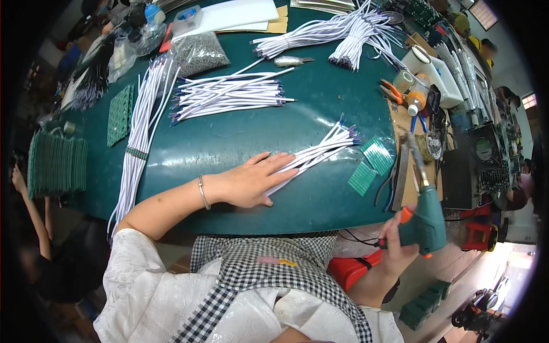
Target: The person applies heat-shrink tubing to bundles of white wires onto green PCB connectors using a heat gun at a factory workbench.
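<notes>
My left hand (249,180) lies flat with its fingers spread on a bundle of white cables (320,148). The bundle's stripped, coloured wire ends fan out to the upper right of my fingers. In my right hand (394,240), off the table's front right edge, is a green pistol-shaped soldering gun (428,220) with an orange trigger. Its long metal barrel points up and away from me. Two small green circuit-board panels (377,155) lie just right of the wire ends, beside the bundle.
More white cables (229,98) lie across the table's middle, with a long tied bundle (136,143) at left. A bag of small parts (200,54) sits behind. Orange-handled pliers (391,91) and a bottle (419,94) stand at right. Stacked green boards (57,166) are far left.
</notes>
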Demonstrator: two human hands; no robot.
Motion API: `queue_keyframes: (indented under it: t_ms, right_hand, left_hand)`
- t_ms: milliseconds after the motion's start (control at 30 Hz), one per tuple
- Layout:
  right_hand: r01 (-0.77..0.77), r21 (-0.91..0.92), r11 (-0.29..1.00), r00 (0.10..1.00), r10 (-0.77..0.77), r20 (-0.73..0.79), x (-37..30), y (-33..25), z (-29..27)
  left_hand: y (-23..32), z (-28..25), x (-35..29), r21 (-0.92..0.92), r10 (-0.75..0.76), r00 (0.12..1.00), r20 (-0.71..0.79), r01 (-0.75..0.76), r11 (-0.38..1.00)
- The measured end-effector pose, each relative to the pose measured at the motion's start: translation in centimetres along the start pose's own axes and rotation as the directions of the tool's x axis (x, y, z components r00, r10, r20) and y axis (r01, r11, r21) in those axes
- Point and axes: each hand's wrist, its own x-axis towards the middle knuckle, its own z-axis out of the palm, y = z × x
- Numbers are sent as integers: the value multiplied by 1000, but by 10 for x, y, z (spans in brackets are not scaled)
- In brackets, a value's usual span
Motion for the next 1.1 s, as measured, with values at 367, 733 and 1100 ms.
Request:
queue_keyframes:
  t_ms: [367, 733, 1100]
  right_hand:
    - [3, 374, 927, 1000, -11, 18, 3, 1, 58]
    - [-38, 144, 989, 979, 8, 204, 0, 36, 66]
    - [-52, -81, 995, 895, 82, 437, 44, 46, 175]
  left_hand:
    - [-159, -89, 125, -169, -442, 538, -717, 482, 860]
    - [-96, -100, 77, -98, -216, 511, -832, 248, 964]
    - [15, -16, -97, -298, -501, 679, -536, 404, 865]
